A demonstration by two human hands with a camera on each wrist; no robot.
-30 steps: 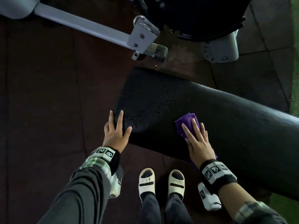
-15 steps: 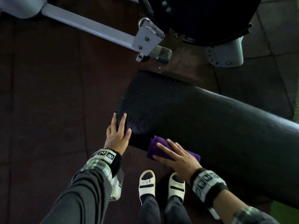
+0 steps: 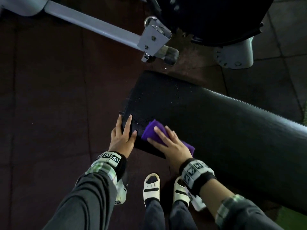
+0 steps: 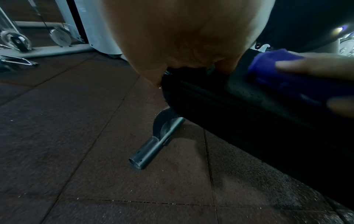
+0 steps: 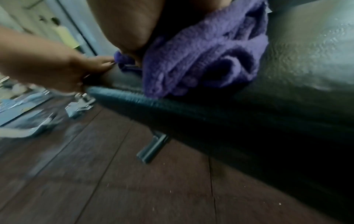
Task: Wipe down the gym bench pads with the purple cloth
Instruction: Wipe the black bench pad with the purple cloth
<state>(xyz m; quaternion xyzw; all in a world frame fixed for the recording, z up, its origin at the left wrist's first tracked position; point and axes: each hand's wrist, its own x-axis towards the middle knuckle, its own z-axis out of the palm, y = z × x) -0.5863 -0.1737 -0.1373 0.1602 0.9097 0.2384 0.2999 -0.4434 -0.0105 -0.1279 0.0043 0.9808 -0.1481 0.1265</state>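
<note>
Droplets are seen from the head view on the black bench pad (image 3: 207,117), thickest toward its left end. The purple cloth (image 3: 153,131) is pressed flat against the pad near the front left corner by the right hand (image 3: 169,144), whose fingers are spread straight over it; part of the cloth shows behind the wrist at the front edge. The left hand (image 3: 122,137) is laid on the very corner of the bench, fingers extended along the end edge and thumb resting on top, with nothing held. Cream sandals (image 3: 151,186) are planted on the dark rubber floor (image 3: 49,105) just below the front edge, and a grey machine frame (image 3: 103,25) is set beyond the far end.

From the left wrist view, the left hand (image 4: 182,37) is seen resting over the pad corner (image 4: 220,100), and the cloth (image 4: 287,78) is seen under straight fingers on the pad top. A metal foot tube (image 4: 155,145) is seen on the floor under the bench.

From the right wrist view, which is blurred, the cloth (image 5: 206,60) is bunched on the pad's front edge under the right palm, and the left hand (image 5: 57,68) is seen at the corner, just beside the cloth's tip.
</note>
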